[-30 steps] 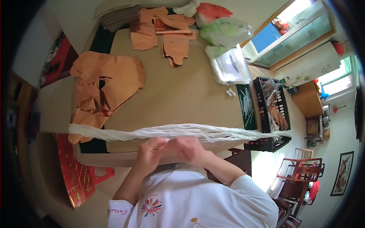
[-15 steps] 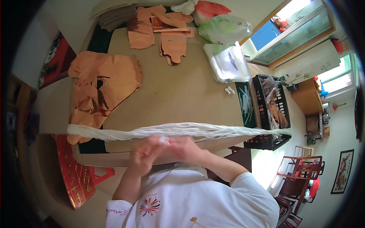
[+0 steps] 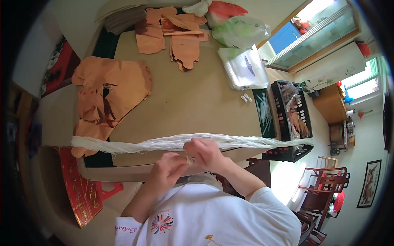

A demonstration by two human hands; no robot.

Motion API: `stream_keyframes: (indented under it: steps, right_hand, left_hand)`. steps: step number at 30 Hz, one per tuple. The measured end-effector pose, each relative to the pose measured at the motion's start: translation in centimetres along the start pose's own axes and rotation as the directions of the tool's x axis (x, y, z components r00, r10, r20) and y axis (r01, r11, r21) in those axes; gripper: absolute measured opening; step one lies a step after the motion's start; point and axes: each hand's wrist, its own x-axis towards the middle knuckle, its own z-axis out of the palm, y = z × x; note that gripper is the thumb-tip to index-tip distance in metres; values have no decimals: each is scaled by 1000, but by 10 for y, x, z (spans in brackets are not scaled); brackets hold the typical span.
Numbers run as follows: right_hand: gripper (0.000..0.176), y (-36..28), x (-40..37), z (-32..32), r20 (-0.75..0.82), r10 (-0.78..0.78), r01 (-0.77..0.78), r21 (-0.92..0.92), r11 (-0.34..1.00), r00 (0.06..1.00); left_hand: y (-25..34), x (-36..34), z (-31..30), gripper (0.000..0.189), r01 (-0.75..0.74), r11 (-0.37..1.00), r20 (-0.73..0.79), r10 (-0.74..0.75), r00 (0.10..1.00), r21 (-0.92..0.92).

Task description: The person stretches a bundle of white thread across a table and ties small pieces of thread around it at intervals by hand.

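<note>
A home living room used for handicraft: dark red wooden chairs, a framed wall picture, a brown tabletop carrying cut orange paper shapes and a long white thread bundle.

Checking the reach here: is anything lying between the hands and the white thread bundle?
Nothing visible does. The right hand rests against the white thread bundle, and the left hand sits just short of it, at the near edge of the table.
</note>
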Motion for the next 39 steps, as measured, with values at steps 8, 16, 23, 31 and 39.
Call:
stream_keyframes:
  steps: [8,16,23,31,39]
  right_hand:
    - [17,-5,-7,8,45,-12,13,-29,999,999]
    - [16,-15,-5,17,106,-79,80,-7,997,991]
    - [16,-5,-8,25,87,72,-82,113,990,994]
    - [16,-10,-1,5,-23,164,-155,218,964,986]
    - [9,1,-6,3,-123,254,-231,172,958,959]
  left_hand:
    - [-5,4,-13,12,132,975,3,-134,991,178]
    - [-3,11,-12,12,25,996,-256,-3,967,82]
    - [16,8,-7,13,4,975,-211,-52,976,-223]
    - [14,0,-11,27,-82,885,-67,58,996,-459]
    - [7,4,-17,29,7,985,95,9,995,-172]
